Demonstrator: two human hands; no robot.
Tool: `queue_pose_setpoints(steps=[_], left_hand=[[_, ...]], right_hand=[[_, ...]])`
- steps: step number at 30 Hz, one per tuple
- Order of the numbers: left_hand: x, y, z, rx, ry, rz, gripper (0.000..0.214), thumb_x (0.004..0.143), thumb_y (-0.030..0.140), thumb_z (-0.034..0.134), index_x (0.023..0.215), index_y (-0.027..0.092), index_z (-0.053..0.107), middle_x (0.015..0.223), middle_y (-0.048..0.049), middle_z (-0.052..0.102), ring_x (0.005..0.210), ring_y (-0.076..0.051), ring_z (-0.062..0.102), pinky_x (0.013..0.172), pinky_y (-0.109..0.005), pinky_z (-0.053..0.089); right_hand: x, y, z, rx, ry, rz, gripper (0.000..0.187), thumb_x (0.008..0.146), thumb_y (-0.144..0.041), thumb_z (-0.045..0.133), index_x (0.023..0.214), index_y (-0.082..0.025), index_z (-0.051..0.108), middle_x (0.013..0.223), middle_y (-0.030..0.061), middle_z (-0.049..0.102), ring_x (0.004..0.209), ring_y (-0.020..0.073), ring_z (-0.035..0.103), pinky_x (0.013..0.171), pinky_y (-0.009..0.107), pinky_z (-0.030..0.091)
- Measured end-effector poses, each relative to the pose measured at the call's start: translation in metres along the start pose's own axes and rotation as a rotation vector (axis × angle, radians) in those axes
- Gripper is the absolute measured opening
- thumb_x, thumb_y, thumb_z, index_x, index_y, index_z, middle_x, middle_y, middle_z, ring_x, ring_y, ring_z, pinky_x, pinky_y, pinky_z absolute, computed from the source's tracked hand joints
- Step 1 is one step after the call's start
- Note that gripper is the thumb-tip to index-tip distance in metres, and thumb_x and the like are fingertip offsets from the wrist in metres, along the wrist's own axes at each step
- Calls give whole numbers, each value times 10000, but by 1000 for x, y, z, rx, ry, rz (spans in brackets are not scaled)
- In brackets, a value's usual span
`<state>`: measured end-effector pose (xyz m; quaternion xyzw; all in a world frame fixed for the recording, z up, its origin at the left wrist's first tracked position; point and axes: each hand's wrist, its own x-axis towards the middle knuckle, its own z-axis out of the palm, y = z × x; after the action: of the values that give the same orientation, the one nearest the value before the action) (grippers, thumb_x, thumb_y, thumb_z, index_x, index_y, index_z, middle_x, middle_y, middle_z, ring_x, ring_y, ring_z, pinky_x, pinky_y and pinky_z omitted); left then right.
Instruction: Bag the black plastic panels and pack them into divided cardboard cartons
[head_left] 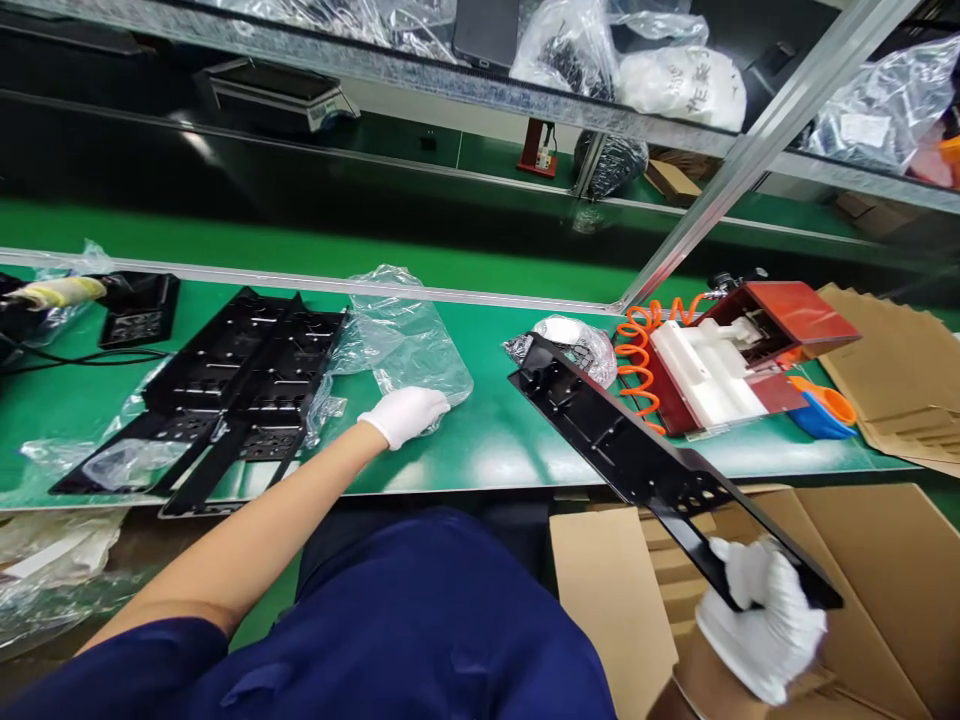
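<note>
White-gloved, my left hand (405, 416) grips the near corner of a clear plastic bag (409, 335) that lies on the green bench. My right hand (761, 615), gloved as well, holds a long black metal panel (622, 440) by its lower end, its fingers wrapped through the open frame there. The panel slants up to the left, its far end over the bench and its near end above an open cardboard box (862, 570). Two similar black panels (251, 380) lie side by side on the bench to the left of the bag.
A red and white fixture (720, 360) with a coiled orange air hose (637, 360) stands on the right. Beside it are blue and orange cups (825, 410) and cardboard sheets (900, 370). A screwdriver with yellow wrapping (60, 292) is far left. A metal shelf (420, 75) crosses overhead.
</note>
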<state>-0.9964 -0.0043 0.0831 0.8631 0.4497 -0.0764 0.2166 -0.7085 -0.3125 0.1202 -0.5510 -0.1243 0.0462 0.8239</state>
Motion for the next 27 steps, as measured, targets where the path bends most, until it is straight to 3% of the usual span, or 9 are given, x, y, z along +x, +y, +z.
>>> queue_pose_setpoints(steps=[5,7,9,13,16,19,23,27], left_hand=[[16,4,-12,-193,-156,93,292,901,342,461,769,203,681,788,-26,748,715,-167,683,667,-240,507],[22,10,-10,-271,-136,44,301,872,398,523,673,198,627,635,-14,685,570,-152,616,553,-235,462],[26,17,-8,-390,-33,-45,340,842,446,587,612,198,553,517,2,584,465,-132,518,479,-238,398],[29,25,-9,-624,98,-131,184,907,311,481,781,196,551,563,19,558,432,-114,498,458,-229,379],[28,27,-15,-631,116,-146,85,870,230,491,918,197,553,574,20,581,436,-138,542,448,-235,375],[28,31,-15,-614,180,-157,65,848,274,538,857,210,528,524,28,554,404,-141,508,441,-246,359],[31,42,-9,-634,270,-122,179,917,362,432,793,236,462,518,41,511,408,-133,484,462,-248,368],[33,54,-6,-633,334,-84,209,913,363,411,747,240,441,559,37,523,440,-135,490,503,-259,383]], right_hand=[[-19,11,33,81,-147,85,499,719,-343,828,574,-199,372,430,-136,312,370,32,260,570,251,509],[-26,15,40,99,-169,108,507,767,-359,799,581,-199,355,440,-136,298,380,29,261,583,239,504],[-33,19,42,118,-168,113,519,772,-354,797,578,-201,342,443,-135,299,390,29,267,600,232,507],[-42,28,33,64,-122,121,367,757,-338,813,658,-192,492,458,-142,345,398,27,307,638,232,513],[-43,35,18,-54,-72,192,294,742,-364,827,817,-180,611,519,-107,473,480,64,499,595,220,482],[-40,37,2,-105,-64,203,306,753,-395,812,875,-179,634,547,-82,534,534,96,567,609,242,495],[-37,33,-7,-178,-88,182,326,773,-452,780,857,-184,616,591,-45,612,546,116,588,622,274,509],[-35,27,-12,-315,-54,259,455,664,-535,829,865,-184,620,618,2,680,567,154,618,576,275,485]])
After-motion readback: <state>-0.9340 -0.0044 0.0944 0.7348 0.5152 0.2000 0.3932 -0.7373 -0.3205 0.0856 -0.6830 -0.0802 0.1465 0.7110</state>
